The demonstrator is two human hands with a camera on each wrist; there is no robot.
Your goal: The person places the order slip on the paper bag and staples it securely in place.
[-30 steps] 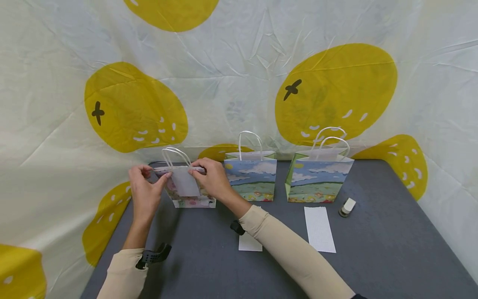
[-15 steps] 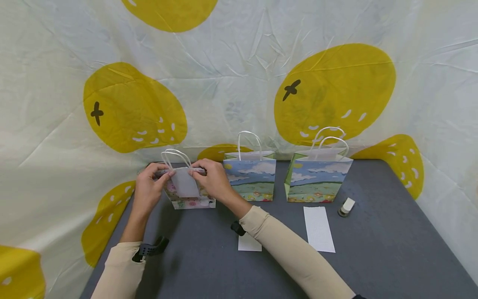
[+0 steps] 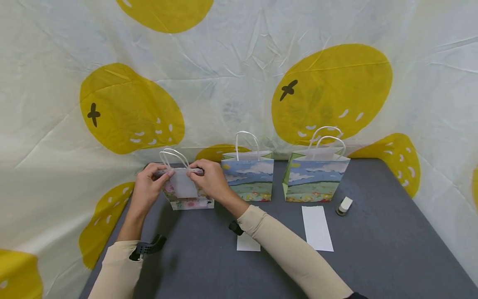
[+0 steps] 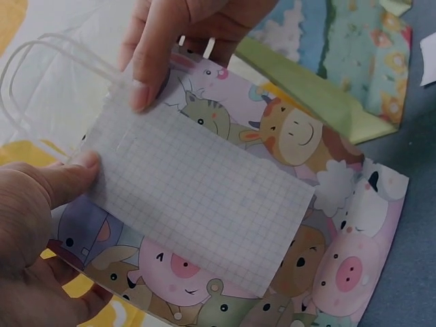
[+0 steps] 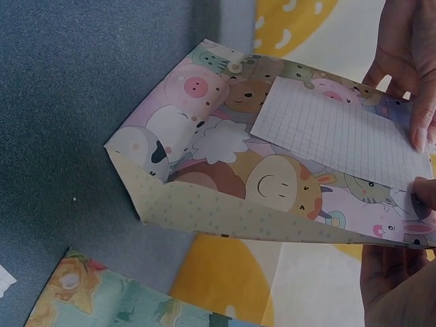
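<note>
A paper gift bag [image 3: 192,203] printed with cartoon animals stands at the table's left rear, its twisted white handles [image 3: 174,154] upright. A strip of squared paper [image 4: 204,184] lies flat on its front, the top edge near the bag's rim. My left hand [image 3: 147,187] pinches the rim's left side, thumb pressing the paper's upper corner, fingers behind the bag. On the other side, my right hand [image 3: 210,178] pinches the rim, with its thumb on the paper's other upper corner. In the right wrist view, the bag's pale folded side [image 5: 225,211] shows.
Two landscape-printed gift bags [image 3: 248,178] [image 3: 315,178] stand to the right along the back. A paper strip [image 3: 317,228] lies before the right one, beside a small white-capped bottle [image 3: 344,206]. Another strip [image 3: 248,243] is partly covered by my right forearm. A patterned curtain [image 3: 231,83] hangs behind.
My left hand has shifted right, its fingers now closer in along the bag's top edge. The right hand keeps its pinch, and the paper stays against the bag.
</note>
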